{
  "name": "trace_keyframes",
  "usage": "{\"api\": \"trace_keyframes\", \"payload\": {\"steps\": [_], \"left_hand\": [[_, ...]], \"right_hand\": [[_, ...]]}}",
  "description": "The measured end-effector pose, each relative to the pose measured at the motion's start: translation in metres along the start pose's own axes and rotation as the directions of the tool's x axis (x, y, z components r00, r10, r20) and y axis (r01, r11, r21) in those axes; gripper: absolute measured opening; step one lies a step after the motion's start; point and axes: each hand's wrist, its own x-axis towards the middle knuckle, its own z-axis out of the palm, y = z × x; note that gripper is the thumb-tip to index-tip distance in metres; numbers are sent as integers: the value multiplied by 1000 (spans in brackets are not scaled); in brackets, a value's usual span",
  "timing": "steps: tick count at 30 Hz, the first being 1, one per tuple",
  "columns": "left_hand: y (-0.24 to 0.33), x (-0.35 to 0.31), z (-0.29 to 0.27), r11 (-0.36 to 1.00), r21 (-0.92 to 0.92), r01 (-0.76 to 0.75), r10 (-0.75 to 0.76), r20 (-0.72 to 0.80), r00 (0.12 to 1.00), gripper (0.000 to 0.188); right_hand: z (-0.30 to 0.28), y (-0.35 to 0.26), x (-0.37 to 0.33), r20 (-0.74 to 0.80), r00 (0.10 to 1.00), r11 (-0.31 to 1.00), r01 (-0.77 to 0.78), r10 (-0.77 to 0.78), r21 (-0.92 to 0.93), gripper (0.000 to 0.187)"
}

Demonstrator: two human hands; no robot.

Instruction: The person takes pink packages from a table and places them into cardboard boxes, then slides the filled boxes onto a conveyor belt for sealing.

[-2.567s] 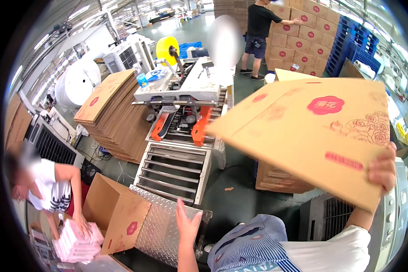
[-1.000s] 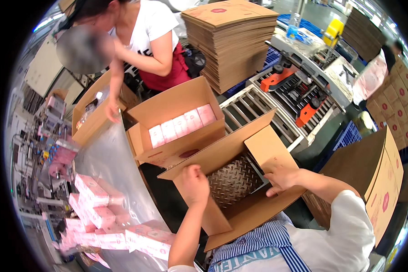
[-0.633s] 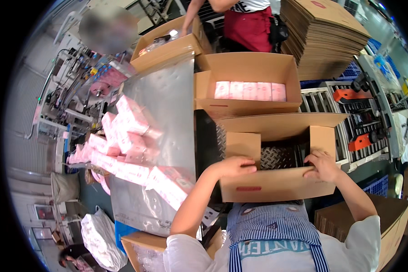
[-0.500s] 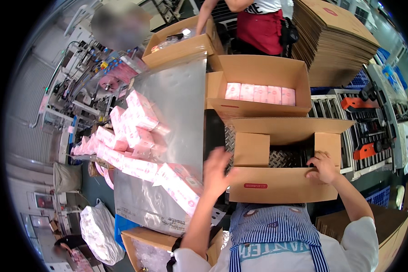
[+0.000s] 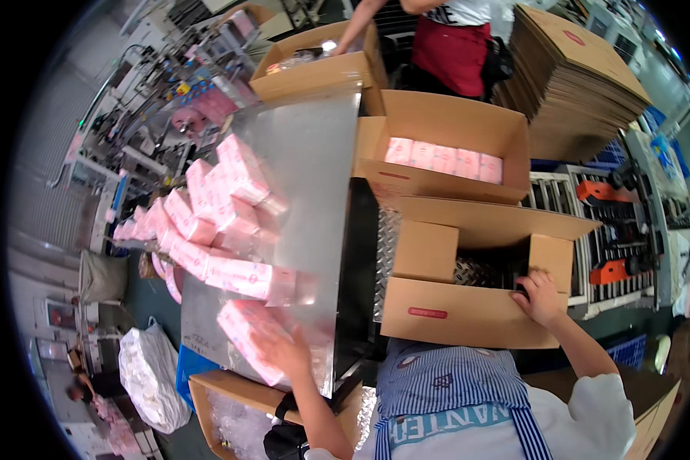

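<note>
My left hand (image 5: 285, 351) lies on a pink-and-white wrapped pack (image 5: 247, 331) near the front of the metal table (image 5: 314, 153), fingers stretched out over its right end. Several similar packs (image 5: 238, 276) are heaped behind it. With my right hand (image 5: 543, 297) I grip the near edge of an open cardboard box (image 5: 475, 310) in front of me, close to its right end. That box's flaps stand up, and a patterned metal surface shows through its open inside.
Beyond it, another cardboard box (image 5: 445, 188) holds a row of pink packs. A roller conveyor (image 5: 590, 238) runs at the right, near stacked flat cardboard (image 5: 567, 92). A co-worker's arm (image 5: 360, 23) reaches into a far box (image 5: 314, 73). A box of clear plastic (image 5: 234, 422) stands front left.
My left hand has moved left and nearer, from beside the open box onto the pack. That pack has shifted left, apart from the heap. My right hand stays on the box edge.
</note>
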Motion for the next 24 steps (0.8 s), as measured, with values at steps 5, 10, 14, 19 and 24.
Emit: {"api": "trace_keyframes", "payload": {"steps": [5, 10, 14, 19, 24], "left_hand": [[177, -15, -47, 309, -940, 144, 474, 284, 834, 88], [221, -29, -25, 228, -903, 363, 670, 416, 615, 92], [215, -33, -82, 443, -863, -243, 441, -27, 897, 107], [244, -47, -124, 468, -487, -738, 801, -120, 587, 80], [213, 18, -63, 572, -633, -522, 710, 63, 701, 68]], "right_hand": [[-23, -15, 25, 17, 981, 981, 192, -193, 40, 27], [-90, 10, 85, -550, 823, 917, -320, 144, -238, 52], [-43, -46, 17, -493, 842, 950, -300, 219, -91, 49], [-20, -7, -36, -264, 958, 993, -122, 116, -7, 26], [29, 82, -45, -228, 393, 354, -286, 891, 890, 21]]}}
